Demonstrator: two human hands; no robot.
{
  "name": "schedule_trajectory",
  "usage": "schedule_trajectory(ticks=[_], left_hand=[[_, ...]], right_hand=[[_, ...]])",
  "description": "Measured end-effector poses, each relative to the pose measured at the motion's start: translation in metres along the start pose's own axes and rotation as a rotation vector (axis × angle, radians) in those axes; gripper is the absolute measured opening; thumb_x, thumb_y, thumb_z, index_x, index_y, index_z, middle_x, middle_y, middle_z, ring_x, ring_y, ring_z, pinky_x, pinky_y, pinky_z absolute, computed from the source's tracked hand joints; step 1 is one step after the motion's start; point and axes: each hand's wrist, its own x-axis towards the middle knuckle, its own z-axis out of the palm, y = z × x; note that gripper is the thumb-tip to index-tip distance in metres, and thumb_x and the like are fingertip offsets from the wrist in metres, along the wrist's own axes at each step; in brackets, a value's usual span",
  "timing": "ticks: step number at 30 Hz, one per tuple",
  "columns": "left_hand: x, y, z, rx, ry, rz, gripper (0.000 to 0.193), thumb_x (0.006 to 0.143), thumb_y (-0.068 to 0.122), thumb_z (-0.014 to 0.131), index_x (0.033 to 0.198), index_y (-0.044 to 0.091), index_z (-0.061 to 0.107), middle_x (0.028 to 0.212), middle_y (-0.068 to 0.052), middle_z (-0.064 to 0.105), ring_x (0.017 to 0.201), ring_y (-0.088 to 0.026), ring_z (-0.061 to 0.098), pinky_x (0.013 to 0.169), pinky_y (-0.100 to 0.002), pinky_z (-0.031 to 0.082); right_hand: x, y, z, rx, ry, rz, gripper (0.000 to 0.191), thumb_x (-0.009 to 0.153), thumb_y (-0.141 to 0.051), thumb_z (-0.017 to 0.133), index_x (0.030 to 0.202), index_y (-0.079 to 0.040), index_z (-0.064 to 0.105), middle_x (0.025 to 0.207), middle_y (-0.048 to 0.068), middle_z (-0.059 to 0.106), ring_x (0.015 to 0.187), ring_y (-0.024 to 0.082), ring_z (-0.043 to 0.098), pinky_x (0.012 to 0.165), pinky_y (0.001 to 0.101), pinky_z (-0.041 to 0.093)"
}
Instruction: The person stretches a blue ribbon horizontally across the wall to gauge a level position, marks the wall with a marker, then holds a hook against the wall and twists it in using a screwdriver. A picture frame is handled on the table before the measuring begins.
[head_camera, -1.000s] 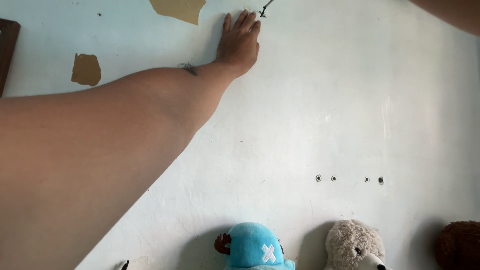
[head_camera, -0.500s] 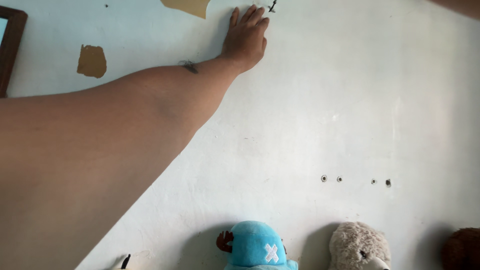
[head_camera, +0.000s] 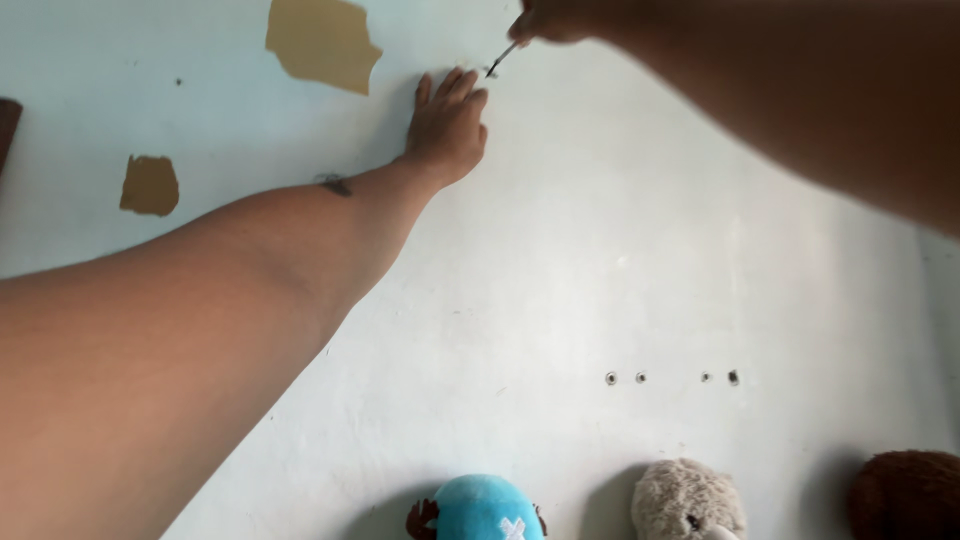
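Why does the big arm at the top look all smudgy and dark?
In the head view, the right arm sits close to the camera, so it looks blurred and shaded; the right hand pinching a thin tool is soft too. The left hand flat on the pale wall looks sharper, in even daylight, with soft shadows behind the plush toys.

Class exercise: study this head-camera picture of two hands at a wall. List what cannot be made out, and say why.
- Right hand: cut off by the top edge; grip unclear.
- Thin dark tool: too small and blurred to identify.
- Three plush toys, blue, beige, brown: cut off by the bottom edge.
- Left hand: palm hidden against the wall.
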Motion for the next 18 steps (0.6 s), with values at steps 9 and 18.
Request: schedule_trajectory(ticks=[9,18], left_hand=[[0.0,-0.01,-0.022,0.055,-0.237,0.001,0.05,0.098,0.016,0.05,0.148,0.009,0.048,0.164,-0.011,0.029,0.154,-0.026,0.02,0.123,-0.057,0.011],[0.0,-0.017,-0.028,0.074,-0.379,0.017,0.058,0.101,0.024,0.044,0.157,0.016,0.032,0.169,-0.007,0.013,0.156,-0.023,0.006,0.124,-0.055,0.003]], right_hand=[[-0.007,0.002,-0.019,-0.125,-0.043,0.011,0.035,0.092,-0.036,0.08,0.106,-0.006,0.07,0.094,0.012,0.074,0.091,0.031,0.069,0.072,0.0476,0.055],[-0.024,0.01,-0.011,-0.153,0.025,0.013,0.028,0.089,-0.031,0.081,0.112,-0.018,0.071,0.101,0.005,0.075,0.103,0.028,0.069,0.08,0.0489,0.053]])
